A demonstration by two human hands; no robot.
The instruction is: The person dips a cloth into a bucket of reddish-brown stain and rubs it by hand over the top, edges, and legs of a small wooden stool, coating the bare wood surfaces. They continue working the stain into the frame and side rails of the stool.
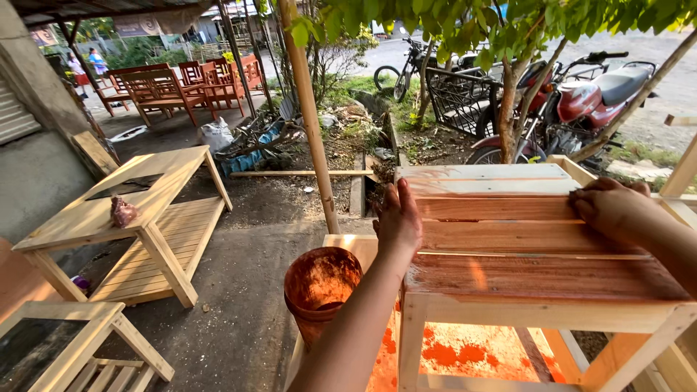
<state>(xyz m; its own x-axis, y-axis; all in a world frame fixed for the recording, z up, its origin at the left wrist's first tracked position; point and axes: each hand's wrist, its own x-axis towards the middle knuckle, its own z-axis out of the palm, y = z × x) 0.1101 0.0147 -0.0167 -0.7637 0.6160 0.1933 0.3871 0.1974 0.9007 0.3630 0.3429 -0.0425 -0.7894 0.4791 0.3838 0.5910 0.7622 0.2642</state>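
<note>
Reddish-stained slatted wooden tabletop (523, 247) lies under both hands, the left hand (398, 221) gripping its near left edge with fingers curled out of sight, the right hand (613, 207) pressed fingers-bent on a slat, whatever it may hold hidden, and a stain-caked round orange bucket (319, 287) just below the left fingers.

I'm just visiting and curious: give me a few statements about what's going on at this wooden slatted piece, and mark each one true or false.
1. The left hand grips the left edge of the slatted wooden top. True.
2. The right hand hangs in the air, clear of the wood. False: it rests on the slats at the right side.
3. A stain-smeared brown tub stands just left of the piece. True.
4. All the slats are bare pale wood. False: the nearer slats are reddish and wet-looking; the far one is paler.
5. A bare wooden table stands to the left. True.
</note>
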